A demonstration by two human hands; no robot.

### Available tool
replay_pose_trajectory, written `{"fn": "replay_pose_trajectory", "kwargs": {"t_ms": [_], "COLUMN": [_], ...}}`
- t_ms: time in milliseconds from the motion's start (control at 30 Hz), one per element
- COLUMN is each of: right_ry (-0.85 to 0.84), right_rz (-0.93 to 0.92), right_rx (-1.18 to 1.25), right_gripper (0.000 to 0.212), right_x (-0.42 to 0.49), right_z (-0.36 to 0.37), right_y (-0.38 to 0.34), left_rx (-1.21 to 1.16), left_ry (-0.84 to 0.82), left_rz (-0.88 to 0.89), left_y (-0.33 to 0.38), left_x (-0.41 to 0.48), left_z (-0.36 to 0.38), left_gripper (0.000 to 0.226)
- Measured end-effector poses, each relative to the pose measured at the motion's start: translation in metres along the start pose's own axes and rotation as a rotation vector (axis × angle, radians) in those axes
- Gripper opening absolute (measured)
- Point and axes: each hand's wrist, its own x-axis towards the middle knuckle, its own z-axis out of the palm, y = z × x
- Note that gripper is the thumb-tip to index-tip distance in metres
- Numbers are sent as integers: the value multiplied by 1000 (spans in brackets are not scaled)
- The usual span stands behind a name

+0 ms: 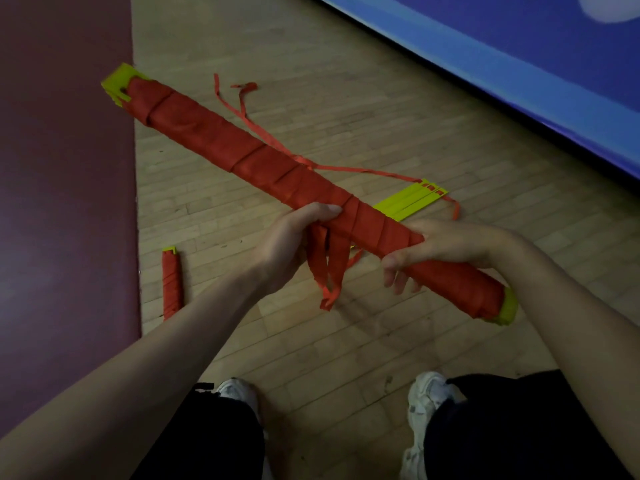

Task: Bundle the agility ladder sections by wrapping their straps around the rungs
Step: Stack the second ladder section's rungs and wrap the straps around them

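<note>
1. Left hand [294,244] and right hand [446,247] grip a strap-wrapped bundle [249,150] above the floor [311,341].
2. Loose strap ends [329,268] hang between the hands.
3. A small bundle [171,282] and unwrapped rungs [412,200] lie on the floor.

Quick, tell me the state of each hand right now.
Left hand: closed round the ladder bundle, with the loose strap ends hanging just below.
Right hand: fingers curled over the same ladder bundle, nearer its end.

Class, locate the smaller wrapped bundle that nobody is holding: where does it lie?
In the head view, the smaller bundle lies on the wooden floor at left, beside the maroon mat, left of the left hand gripping the long bundle.
</note>
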Motion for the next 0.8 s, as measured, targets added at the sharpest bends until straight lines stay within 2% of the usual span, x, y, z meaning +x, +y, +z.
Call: {"fn": "replay_pose_trajectory", "kwargs": {"t_ms": [67, 200, 400, 500, 633, 800], "right_ry": [-35, 29, 20, 65, 142, 278], "right_rz": [33, -6, -100, -113, -117, -124], "right_rx": [68, 146, 152, 119, 142, 86], "right_gripper": [18, 16, 10, 15, 6, 11], "right_x": [-1, -9, -21, -22, -22, -14], "right_z": [5, 13, 10, 7, 10, 11], "right_y": [2, -10, -28, -25, -17, -9], "left_rx": [12, 16, 7, -33, -25, 26], "left_ry": [-37, -139, -285, -270, -256, -179], "left_rz": [22, 61, 43, -17, -105, -134], "left_y": [0, 7, 12, 10, 2, -6], "left_x": [-2, -8, -24, -27, -30, -26], "left_z": [-3, -10, -18, -20, -12, -4], "left_gripper": [32, 43, 29, 25, 20, 23]}}
